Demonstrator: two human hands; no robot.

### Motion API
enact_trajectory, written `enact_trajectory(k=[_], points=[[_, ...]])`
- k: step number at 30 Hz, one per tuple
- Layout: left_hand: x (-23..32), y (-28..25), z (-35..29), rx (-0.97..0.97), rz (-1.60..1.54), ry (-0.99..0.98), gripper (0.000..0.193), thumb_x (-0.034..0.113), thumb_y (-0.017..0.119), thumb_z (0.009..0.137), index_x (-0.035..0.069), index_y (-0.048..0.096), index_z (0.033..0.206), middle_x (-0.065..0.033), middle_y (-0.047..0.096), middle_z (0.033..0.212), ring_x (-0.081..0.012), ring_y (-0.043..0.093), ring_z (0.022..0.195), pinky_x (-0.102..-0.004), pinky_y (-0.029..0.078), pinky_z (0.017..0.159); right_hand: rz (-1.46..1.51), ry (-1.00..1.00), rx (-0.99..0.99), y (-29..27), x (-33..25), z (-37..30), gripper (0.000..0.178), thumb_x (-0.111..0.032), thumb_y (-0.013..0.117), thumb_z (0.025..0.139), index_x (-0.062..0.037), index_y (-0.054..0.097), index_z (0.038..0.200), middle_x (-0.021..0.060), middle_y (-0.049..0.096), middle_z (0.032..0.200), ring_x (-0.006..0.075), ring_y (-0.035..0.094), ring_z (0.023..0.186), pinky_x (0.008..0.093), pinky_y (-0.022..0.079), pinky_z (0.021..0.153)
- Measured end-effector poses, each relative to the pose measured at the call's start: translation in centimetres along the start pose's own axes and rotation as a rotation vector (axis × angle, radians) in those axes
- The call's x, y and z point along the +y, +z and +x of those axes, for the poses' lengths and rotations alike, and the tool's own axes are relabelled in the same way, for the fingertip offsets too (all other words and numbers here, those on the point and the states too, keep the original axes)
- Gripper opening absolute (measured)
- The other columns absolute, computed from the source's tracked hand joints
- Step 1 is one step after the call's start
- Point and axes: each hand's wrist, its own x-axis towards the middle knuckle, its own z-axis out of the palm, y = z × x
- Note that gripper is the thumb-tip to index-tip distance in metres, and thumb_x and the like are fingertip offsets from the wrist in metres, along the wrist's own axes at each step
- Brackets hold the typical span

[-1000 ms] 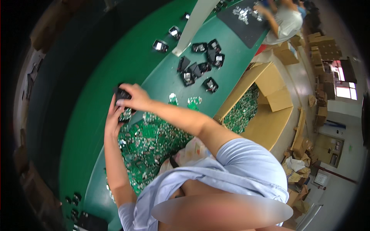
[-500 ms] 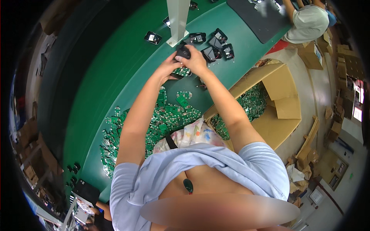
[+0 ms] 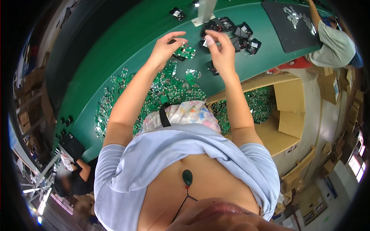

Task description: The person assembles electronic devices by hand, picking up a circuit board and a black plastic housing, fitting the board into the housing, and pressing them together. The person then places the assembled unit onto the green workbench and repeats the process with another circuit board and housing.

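In my left hand is a dark housing with a green circuit board on it, gripped by closed fingers. A thin red wire shows near the board. My right hand is to the right, beside a group of black plastic housings. Its thumb and index finger are apart, and I see nothing held between them. Another black housing lies below the right hand, partly hidden by it. Between my forearms spreads a heap of loose green circuit boards on the green table.
A white metal post stands beyond my hands, with a black housing left of it. A cardboard box of circuit boards stands right of my lap. A dark mat and a co-worker are at the far right.
My hands have come apart: the right has let go of the dark piece and moved right to the black housings, while the left keeps the board and housing. The view has shifted.
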Motion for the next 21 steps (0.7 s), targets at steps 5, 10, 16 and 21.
enact_trajectory(k=[5, 10, 16, 21], points=[[1.5, -0.7, -5.3, 0.145, 0.087, 0.188, 0.023, 0.014, 0.059, 0.084, 0.004, 0.061, 0.104, -0.0050, 0.064, 0.089, -0.0105, 0.058, 0.083, -0.0243, 0.044, 0.078, 0.281, 0.017, -0.173, 2.1, -4.6, -4.5, 0.033, -0.016, 0.067, 0.078, -0.0080, 0.059, 0.108, 0.0040, 0.058, 0.092, 0.0104, 0.056, 0.078, 0.0216, 0.045, 0.058], [1.8, -1.3, -9.5, 0.261, -0.047, 0.233, 0.023, 0.022, 0.054, 0.089, 0.003, 0.061, 0.100, -0.0048, 0.063, 0.089, -0.0106, 0.056, 0.089, -0.0243, 0.042, 0.081, 0.237, 0.032, -0.219, 3.8, -7.4, -6.6, 0.028, -0.008, 0.066, 0.078, -0.0025, 0.058, 0.104, 0.0039, 0.058, 0.084, 0.0079, 0.055, 0.070, 0.0197, 0.044, 0.053], [2.6, -2.3, -15.0, 0.107, -0.319, 0.093, 0.037, 0.032, 0.041, 0.094, 0.002, 0.051, 0.114, -0.0061, 0.057, 0.104, -0.0114, 0.055, 0.093, -0.0282, 0.045, 0.083, 0.529, 0.072, -0.253, 4.2, -9.0, -7.5, 0.016, -0.003, 0.058, 0.084, -0.0005, 0.057, 0.099, 0.0016, 0.058, 0.077, 0.0050, 0.048, 0.058, 0.0167, 0.039, 0.052], [2.5, -4.1, -18.5, -0.097, -0.430, -0.015, 0.041, 0.034, 0.041, 0.094, 0.003, 0.048, 0.119, -0.0067, 0.054, 0.108, -0.0146, 0.054, 0.096, -0.0304, 0.051, 0.074, 0.452, 0.053, -0.472, 4.0, -9.5, -7.1, 0.016, -0.008, 0.056, 0.086, -0.0010, 0.058, 0.100, 0.0001, 0.057, 0.077, 0.0045, 0.045, 0.059, 0.0175, 0.037, 0.052]])
